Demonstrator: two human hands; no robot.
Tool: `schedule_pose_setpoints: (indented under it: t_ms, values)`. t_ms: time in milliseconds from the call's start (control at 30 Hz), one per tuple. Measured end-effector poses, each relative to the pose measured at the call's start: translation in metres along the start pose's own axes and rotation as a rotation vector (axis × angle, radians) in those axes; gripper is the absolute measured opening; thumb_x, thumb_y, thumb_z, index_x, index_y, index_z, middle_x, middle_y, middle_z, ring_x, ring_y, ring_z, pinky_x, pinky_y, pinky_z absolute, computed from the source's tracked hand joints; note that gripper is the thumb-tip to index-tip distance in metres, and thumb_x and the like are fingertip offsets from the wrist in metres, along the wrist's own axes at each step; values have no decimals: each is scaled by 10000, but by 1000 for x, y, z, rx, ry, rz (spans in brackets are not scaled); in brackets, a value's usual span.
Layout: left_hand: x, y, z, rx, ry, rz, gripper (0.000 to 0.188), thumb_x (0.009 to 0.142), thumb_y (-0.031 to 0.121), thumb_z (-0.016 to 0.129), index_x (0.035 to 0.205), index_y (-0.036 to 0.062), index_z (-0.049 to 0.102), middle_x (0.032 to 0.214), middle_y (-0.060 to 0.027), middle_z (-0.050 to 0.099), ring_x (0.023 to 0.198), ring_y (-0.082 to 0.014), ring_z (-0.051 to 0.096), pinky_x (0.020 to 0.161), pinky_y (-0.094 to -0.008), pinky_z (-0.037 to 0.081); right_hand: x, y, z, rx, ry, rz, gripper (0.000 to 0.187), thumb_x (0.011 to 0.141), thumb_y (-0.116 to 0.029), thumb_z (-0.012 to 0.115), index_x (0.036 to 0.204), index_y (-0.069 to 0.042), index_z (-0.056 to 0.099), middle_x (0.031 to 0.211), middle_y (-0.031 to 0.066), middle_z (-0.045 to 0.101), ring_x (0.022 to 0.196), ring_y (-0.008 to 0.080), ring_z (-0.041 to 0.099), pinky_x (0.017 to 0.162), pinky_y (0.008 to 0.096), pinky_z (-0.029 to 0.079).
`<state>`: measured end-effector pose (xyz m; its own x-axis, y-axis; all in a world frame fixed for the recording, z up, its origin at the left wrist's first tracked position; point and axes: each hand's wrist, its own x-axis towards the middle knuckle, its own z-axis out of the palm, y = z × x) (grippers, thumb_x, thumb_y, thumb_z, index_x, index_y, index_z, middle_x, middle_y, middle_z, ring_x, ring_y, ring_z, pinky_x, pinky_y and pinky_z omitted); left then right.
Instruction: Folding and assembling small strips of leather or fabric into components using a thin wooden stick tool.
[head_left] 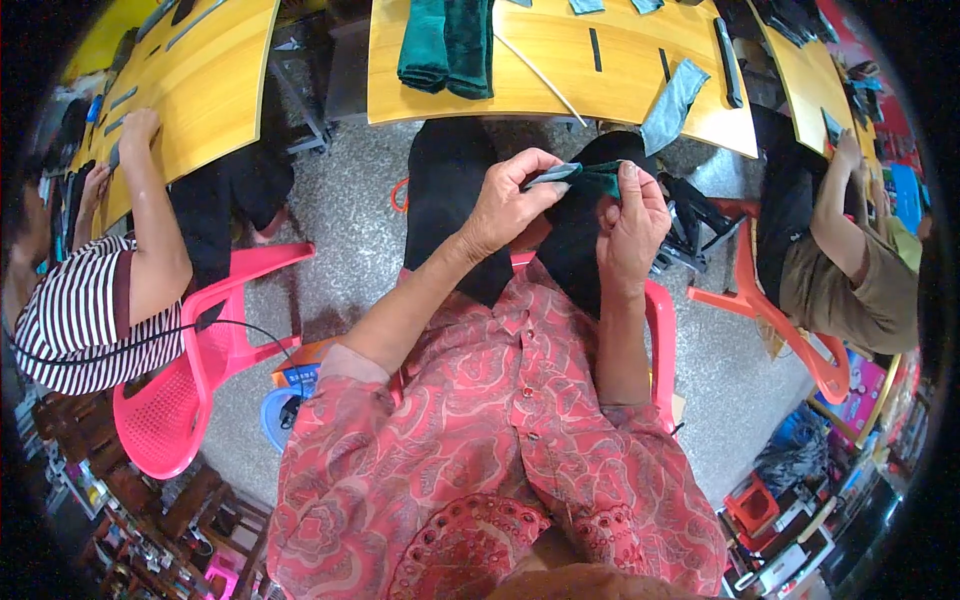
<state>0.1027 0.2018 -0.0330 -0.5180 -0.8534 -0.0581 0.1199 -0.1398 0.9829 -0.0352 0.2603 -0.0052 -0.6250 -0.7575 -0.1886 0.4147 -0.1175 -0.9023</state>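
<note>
1. Yellow bench [560, 85], wood-look top, ahead.
2. On it: folded green cloth [447, 45], grey fabric strip [672, 105] over front edge, thin white stick [540, 75], dark strips [595, 50].
3. Speckled grey floor [350, 210] below.

fabric piece [585, 177]: small dark green velvet strip with grey edge; pose: pinched taut between both hands above the lap
</note>
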Motion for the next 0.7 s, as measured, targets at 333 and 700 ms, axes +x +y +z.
schedule_pose_setpoints:
  t_ms: [333, 700]
  values:
    - [7, -13, 0, 162, 179, 71, 153, 763, 124, 717, 829, 10, 639, 747, -93, 633, 660, -179, 615, 606, -296, 481, -12, 6, 9, -88, -7, 29, 104, 913, -148, 619, 922, -47, 594, 698, -50, 534, 475, 0, 374, 396, 164, 258]
    - [8, -15, -4, 595, 399, 352, 118, 698, 92, 674, 804, 44, 654, 780, -83, 582, 754, -255, 593, 708, -381, 468, -29, 22, 18, -533, -103, -218, 116, 894, -111, 636, 942, -10, 607, 794, 3, 601, 710, 66, 526, 627, 214, 449]
